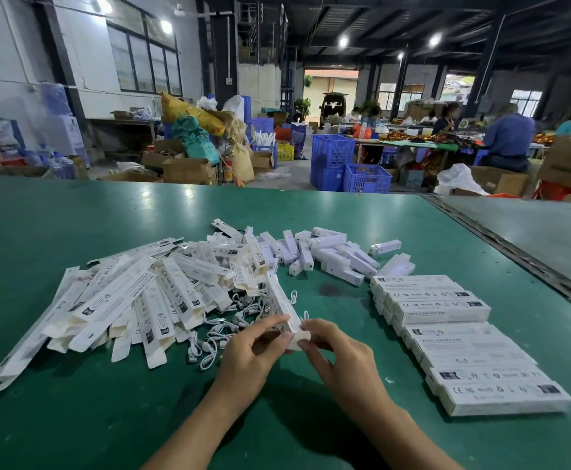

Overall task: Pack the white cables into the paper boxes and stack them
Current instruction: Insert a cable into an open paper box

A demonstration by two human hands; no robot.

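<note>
Left hand (253,351) and right hand (340,354), fingers (270,323) clamped on the near end of one long white paper box (282,301) above the green tabletop (73,418); white cables (221,332) (tangled past counting) lie just beyond, with two stacks of packed white boxes (464,340) at right.

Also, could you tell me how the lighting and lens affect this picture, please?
In the head view the ceiling lamps blow out white and leave pale glare patches on the green table; the wide lens makes the dark wall pillar lean; the left hand and right hand, both gripping a paper box, cast soft shadows toward the camera; fine print on the stacked boxes is blurred.
</note>
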